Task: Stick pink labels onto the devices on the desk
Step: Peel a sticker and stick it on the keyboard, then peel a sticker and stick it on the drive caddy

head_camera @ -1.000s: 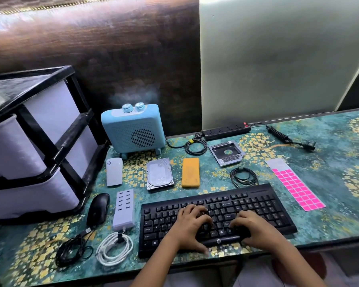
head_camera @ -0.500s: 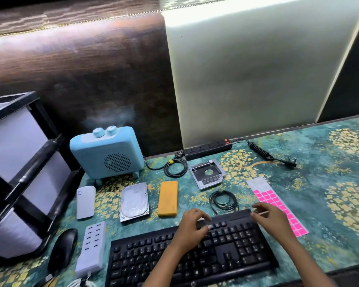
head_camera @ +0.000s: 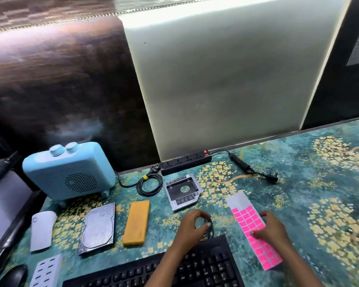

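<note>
- The right hand [head_camera: 272, 230] lies on the sheet of pink labels [head_camera: 247, 218]. Its fingers are loosely spread and its fingertips [head_camera: 255, 235] press on the pink squares, with the thumb held apart on the far side.
- The sheet lies flat on the patterned desk [head_camera: 319, 183], just right of the black keyboard [head_camera: 195, 270]. Its far end is bare grey backing.
- The left hand [head_camera: 192, 226] sits with curled fingers over a small coiled black cable [head_camera: 210, 229], just beyond the keyboard's far edge. Whether it actually grips the coil cannot be told.
- No device in view carries a pink label.
- From left to right in the middle row lie a white power bank [head_camera: 43, 229], a hard drive [head_camera: 97, 226], an orange device [head_camera: 136, 222] and a silver drive caddy [head_camera: 182, 190].
- Farther back stand a blue speaker-like box [head_camera: 68, 170] and a black power strip [head_camera: 184, 161].
- A white multi-port charger [head_camera: 47, 272] and a black mouse [head_camera: 15, 276] sit at the near left.
</note>
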`<state>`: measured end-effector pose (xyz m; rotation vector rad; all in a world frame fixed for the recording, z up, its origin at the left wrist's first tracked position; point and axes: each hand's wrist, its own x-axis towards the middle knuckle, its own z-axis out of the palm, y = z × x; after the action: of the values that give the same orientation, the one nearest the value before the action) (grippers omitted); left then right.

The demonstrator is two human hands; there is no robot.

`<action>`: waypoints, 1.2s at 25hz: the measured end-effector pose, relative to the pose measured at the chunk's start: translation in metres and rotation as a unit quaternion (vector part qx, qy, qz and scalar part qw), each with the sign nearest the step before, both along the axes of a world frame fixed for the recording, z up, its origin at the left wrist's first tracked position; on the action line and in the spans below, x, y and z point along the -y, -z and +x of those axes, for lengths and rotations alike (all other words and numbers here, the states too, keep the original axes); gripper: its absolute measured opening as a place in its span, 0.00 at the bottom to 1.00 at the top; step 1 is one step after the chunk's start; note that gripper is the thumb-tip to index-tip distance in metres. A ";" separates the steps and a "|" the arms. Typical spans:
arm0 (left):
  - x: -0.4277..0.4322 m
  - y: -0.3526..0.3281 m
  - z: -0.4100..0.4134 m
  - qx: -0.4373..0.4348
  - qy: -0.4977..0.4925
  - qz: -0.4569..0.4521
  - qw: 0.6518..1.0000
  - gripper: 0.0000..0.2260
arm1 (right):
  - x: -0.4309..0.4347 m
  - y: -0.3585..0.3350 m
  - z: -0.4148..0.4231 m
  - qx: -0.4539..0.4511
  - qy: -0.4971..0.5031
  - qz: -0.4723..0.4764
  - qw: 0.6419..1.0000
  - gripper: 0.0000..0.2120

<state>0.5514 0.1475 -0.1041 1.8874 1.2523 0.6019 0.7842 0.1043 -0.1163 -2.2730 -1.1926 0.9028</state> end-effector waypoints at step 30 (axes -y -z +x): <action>-0.060 -0.044 0.044 0.299 -0.226 -0.402 0.836 0.03 | -0.061 -0.024 -0.053 0.156 -0.181 0.457 0.857 0.17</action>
<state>0.5955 0.2080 -0.0602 0.6241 1.2349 0.6853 0.7308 0.1653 -0.0924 -1.4445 -1.7386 -0.0187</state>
